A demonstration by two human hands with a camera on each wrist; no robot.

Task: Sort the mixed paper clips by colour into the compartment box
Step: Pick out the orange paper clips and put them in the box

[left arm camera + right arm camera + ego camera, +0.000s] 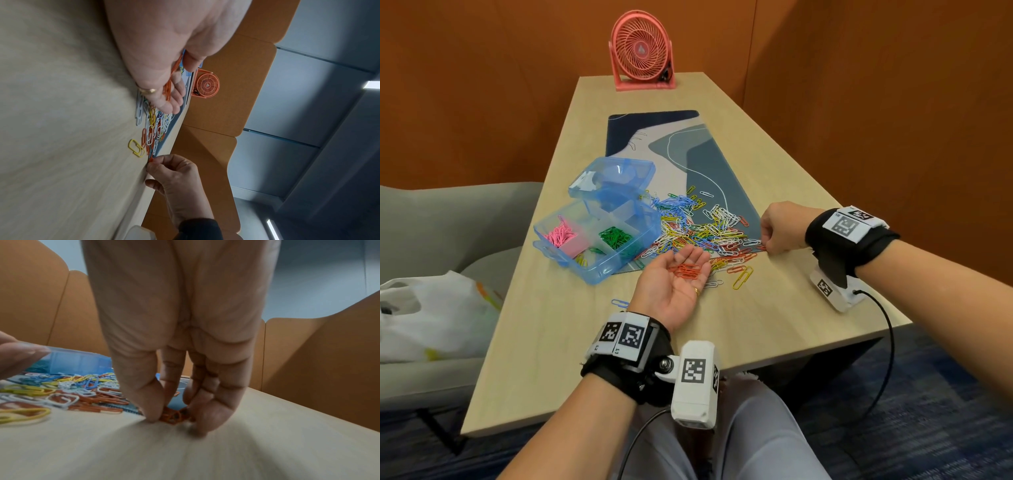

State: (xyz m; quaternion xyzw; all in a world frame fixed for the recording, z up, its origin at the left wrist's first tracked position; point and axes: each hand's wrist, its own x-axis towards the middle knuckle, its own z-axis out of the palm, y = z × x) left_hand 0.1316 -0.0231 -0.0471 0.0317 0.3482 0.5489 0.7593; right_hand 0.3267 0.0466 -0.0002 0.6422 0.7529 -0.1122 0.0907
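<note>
Palm-up left hand (pixel 674 284), right hand (pixel 780 228) pinching.

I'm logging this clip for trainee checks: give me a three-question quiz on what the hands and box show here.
1. True or false: the left hand lies palm up with orange clips in it.
2. Which colours already sit in the compartment box? A) pink, green and yellow B) only blue C) only white
3. Fill in: the right hand pinches ____ clips at the near right corner of the mat.

Key: 1 true; 2 A; 3 orange.
</note>
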